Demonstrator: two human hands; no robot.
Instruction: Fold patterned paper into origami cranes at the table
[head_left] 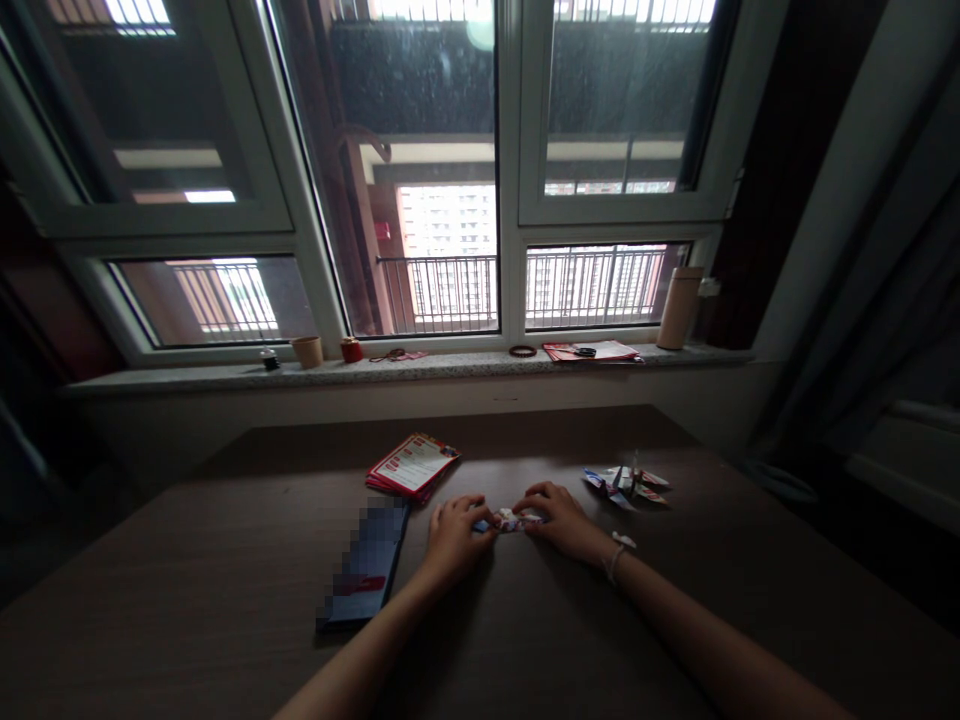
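A small piece of folded printed paper lies on the dark brown table between my hands. My left hand has its fingers curled down onto the paper's left end. Pressed on the right end are the fingers and thumb of my right hand, which has a bracelet at its wrist. My fingertips cover both ends, so only the middle of the paper shows. To the right of my right hand stands a cluster of folded paper pieces with points sticking up.
Left of my hands lies a dark tablet or phone, partly blurred out. Behind it is a stack of red-edged printed sheets. The windowsill bears a paper cup, a red spool, more papers and a tall bottle.
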